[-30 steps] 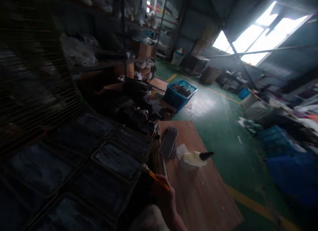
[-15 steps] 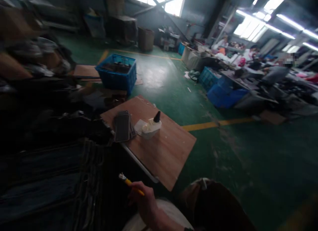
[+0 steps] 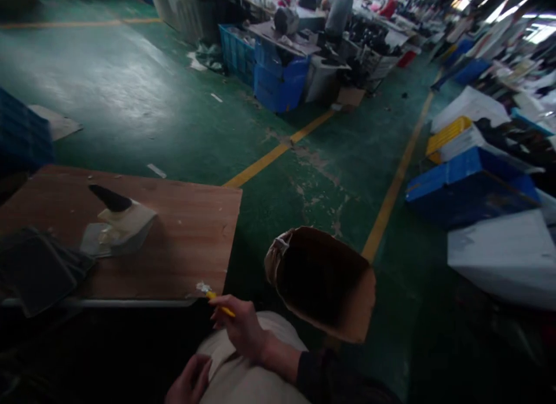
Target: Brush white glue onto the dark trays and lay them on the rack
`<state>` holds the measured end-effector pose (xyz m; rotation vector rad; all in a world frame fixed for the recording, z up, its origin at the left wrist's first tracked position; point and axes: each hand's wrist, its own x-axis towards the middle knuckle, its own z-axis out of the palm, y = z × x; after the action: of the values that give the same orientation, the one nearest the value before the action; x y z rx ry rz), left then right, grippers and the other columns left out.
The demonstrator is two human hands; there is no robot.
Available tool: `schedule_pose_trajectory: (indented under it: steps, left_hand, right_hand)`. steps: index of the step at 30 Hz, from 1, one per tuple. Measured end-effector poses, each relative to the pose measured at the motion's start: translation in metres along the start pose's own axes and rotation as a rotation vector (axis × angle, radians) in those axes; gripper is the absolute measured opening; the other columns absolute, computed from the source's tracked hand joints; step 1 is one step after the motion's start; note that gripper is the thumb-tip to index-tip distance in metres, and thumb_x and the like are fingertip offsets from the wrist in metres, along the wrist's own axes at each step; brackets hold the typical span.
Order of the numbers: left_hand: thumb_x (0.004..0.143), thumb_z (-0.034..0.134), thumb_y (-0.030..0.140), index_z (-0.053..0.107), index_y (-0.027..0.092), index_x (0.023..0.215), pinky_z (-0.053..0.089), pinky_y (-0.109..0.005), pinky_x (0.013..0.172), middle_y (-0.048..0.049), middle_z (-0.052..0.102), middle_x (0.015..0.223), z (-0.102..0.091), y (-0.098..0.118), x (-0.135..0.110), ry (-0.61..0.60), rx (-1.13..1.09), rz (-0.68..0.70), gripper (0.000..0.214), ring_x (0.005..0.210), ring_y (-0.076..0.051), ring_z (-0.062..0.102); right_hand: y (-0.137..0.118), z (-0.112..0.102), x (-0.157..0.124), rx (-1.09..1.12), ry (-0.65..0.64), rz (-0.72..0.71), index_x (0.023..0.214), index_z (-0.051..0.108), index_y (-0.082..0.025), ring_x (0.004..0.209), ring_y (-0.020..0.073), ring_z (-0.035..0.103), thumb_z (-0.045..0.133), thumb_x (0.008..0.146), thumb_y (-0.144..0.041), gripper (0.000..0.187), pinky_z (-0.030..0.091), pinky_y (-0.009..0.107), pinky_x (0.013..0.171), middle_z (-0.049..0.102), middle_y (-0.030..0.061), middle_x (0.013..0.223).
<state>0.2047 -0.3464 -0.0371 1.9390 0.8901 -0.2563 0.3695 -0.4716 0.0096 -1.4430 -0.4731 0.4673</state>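
Note:
My right hand [image 3: 244,329] is closed around the yellow handle of a small brush [image 3: 221,308], whose tip is coated in something white. It is above my lap, by the near right corner of a wooden board [image 3: 191,230]. Low over the pale cloth on my lap [image 3: 243,369] is my left hand [image 3: 191,381], fingers loosely bent and apart, with nothing visible in it. On the board stands a whitish tub [image 3: 128,233] smeared with cream-coloured stuff, a black cone-shaped piece [image 3: 110,198] leaning out of it. Dark grey flat pieces [image 3: 39,271] lie at the board's left.
An open cardboard box [image 3: 325,282] stands on the green floor right of my lap. Blue bins [image 3: 280,74] and cluttered worktables are at the back. More blue and white containers [image 3: 473,184] line the right side. A blue crate [image 3: 21,132] is at the left.
My view has swung right, so the board and tub appear further left and the cardboard box shows fully. The brush stays in my right hand. My left hand has come into view.

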Motion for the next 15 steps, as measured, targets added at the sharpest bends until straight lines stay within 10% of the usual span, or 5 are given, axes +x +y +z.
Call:
schedule_pose_trajectory:
  steps: [8,15]
  left_hand:
    - [0.08,0.048,0.047,0.056,0.021,0.084,0.043,-0.021,0.05,0.0014,0.059,0.064,0.104,0.036,0.085,-0.478,0.129,0.068,0.028,0.056,-0.015,0.058]
    - [0.078,0.06,0.032,0.054,0.019,0.084,0.043,-0.019,0.05,0.0032,0.057,0.063,0.213,0.052,0.15,-0.527,0.163,-0.079,0.016,0.055,-0.011,0.058]
  right_hand:
    - [0.027,-0.099,-0.064,-0.15,0.528,0.157,0.119,0.059,-0.026,0.068,0.0108,0.063,0.044,0.097,-0.03,0.026,0.053,0.023,0.067,0.064,0.0007,0.088]
    - [0.067,-0.159,-0.121,-0.157,0.861,0.375,0.114,0.06,-0.019,0.065,0.0133,0.066,0.045,0.096,-0.04,0.032,0.056,0.026,0.066,0.064,0.0032,0.087]
